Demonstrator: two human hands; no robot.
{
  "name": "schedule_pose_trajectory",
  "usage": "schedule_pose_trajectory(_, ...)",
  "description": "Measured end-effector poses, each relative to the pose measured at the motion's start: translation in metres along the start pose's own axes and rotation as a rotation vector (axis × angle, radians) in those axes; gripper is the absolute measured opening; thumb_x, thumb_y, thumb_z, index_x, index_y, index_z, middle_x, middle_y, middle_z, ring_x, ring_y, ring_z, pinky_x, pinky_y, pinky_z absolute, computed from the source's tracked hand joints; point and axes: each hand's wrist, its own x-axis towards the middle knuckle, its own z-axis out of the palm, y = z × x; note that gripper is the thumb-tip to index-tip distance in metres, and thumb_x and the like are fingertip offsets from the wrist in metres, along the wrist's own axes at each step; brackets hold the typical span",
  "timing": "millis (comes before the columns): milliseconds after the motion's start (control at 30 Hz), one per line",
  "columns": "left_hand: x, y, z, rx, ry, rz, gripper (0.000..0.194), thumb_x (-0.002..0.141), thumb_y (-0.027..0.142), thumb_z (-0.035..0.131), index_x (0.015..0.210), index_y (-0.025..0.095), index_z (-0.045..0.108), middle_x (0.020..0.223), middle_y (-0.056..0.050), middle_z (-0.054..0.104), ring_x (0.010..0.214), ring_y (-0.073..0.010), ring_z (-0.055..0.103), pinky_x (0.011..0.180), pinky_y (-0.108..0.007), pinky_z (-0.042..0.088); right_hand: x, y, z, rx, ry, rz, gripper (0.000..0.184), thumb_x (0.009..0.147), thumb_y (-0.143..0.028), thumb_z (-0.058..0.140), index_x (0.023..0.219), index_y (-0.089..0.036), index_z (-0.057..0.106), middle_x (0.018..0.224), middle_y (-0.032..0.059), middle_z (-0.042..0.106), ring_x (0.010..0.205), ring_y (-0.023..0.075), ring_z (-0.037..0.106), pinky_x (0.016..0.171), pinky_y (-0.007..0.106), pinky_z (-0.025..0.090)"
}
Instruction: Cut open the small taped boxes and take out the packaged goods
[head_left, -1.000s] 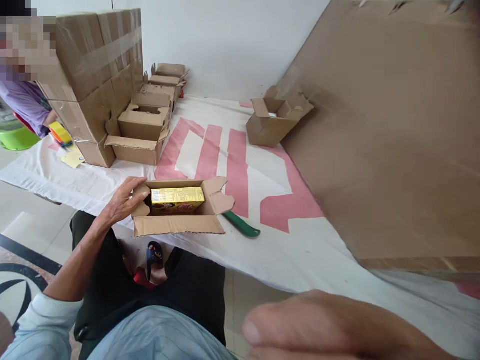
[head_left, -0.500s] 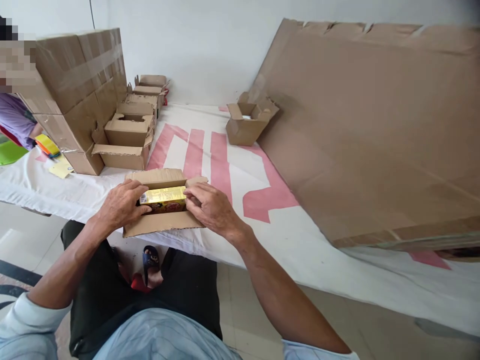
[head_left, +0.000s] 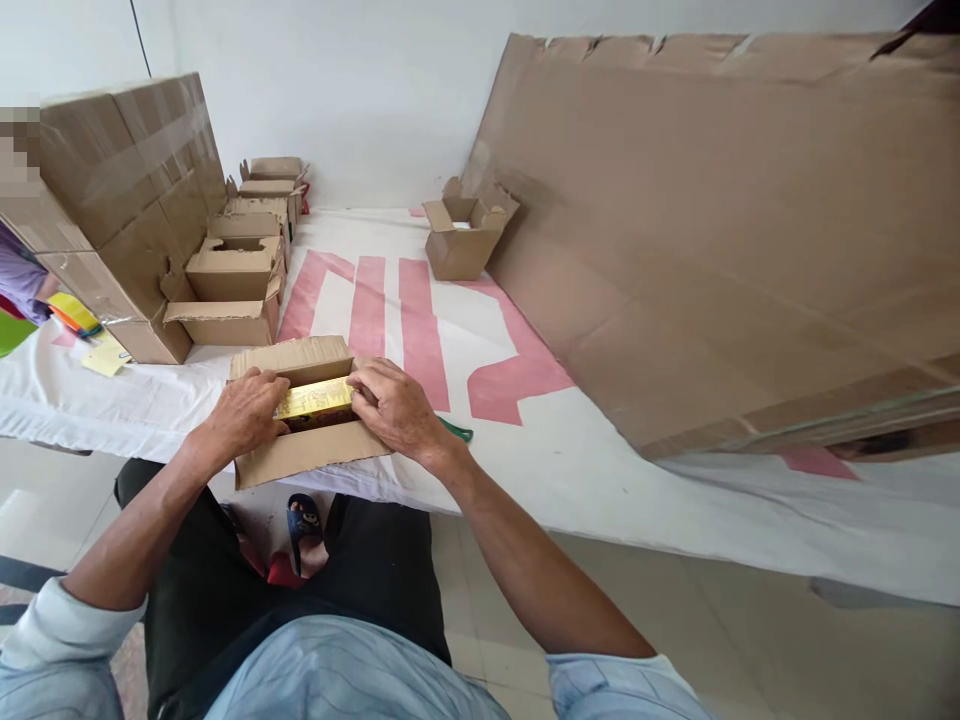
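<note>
Yellow carton inside an open cardboard box, a hand at each end

Both hands are busy with the yellow carton [head_left: 315, 398], which sits between the walls of the open box [head_left: 311, 457] at the near edge of the table [head_left: 600, 492]. Judging by the hands, the step is a two-handed adjustment of the carton within the box; any further move calls for even pressure at both ends and care for the upright flaps.

The carton lies lengthwise in the box, its long axis running roughly left to right across the body, the right end slightly farther away. A bright yellow face points up, and a darker printed side faces the person. Which end is its top cannot be told.

The left hand [head_left: 246, 412] grips the left end, its fingers close together on the far side and the thumb on the near side. The right hand [head_left: 397, 408] has its fingers curled at the right end; whether they pinch or only press is hidden.

Just right of the box lies a green object [head_left: 457, 430], partly covered by the right hand. Beyond the box, to its left, stands a row of open cartons [head_left: 219, 328].
</note>
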Motion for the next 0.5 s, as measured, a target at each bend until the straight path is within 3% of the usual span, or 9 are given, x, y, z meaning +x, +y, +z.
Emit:
schedule_pose_trajectory(167,0.005,0.006,0.002,0.025,-0.046,-0.005,0.026,0.099,0.023,0.078,0.124,0.016,0.08,0.133,-0.021,0.082,0.133,-0.0414,0.074,0.104,-0.048,0.062,0.0,0.002,0.003,-0.014,0.001,-0.008,0.019,0.1,-0.012,0.06,0.102,-0.026,0.072,0.107,0.0118,0.078,0.11,0.0317,0.072,0.101,0.046,0.06)
schedule_pose_trajectory(300,0.006,0.002,0.005,-0.053,-0.01,-0.043,0.027,0.102,0.022,0.069,0.126,0.016,0.079,0.134,-0.02,0.083,0.126,-0.0388,0.079,0.103,-0.046,0.061,0.002,0.001,0.003,-0.022,0.009,0.022,0.02,0.1,-0.012,0.059,0.105,-0.026,0.072,0.11,0.0118,0.079,0.11,0.0311,0.072,0.102,0.045,0.061)
schedule_pose_trajectory(400,-0.001,-0.012,0.007,-0.147,0.076,-0.053,0.033,0.098,0.024,0.069,0.128,0.017,0.08,0.135,-0.02,0.084,0.128,-0.0386,0.079,0.106,-0.046,0.06,0.004,-0.001,0.002,-0.005,0.012,0.049,0.023,0.1,-0.012,0.057,0.111,-0.024,0.072,0.115,0.0126,0.079,0.111,0.0301,0.074,0.102,0.044,0.062)
schedule_pose_trajectory(500,-0.012,-0.032,0.011,-0.353,0.21,-0.077,0.033,0.093,0.036,0.076,0.12,0.02,0.084,0.119,-0.015,0.087,0.113,-0.0369,0.081,0.1,-0.045,0.062,0.006,-0.001,0.003,0.033,0.022,0.091,0.029,0.099,-0.011,0.058,0.12,-0.023,0.073,0.123,0.013,0.08,0.114,0.0293,0.076,0.103,0.043,0.063)
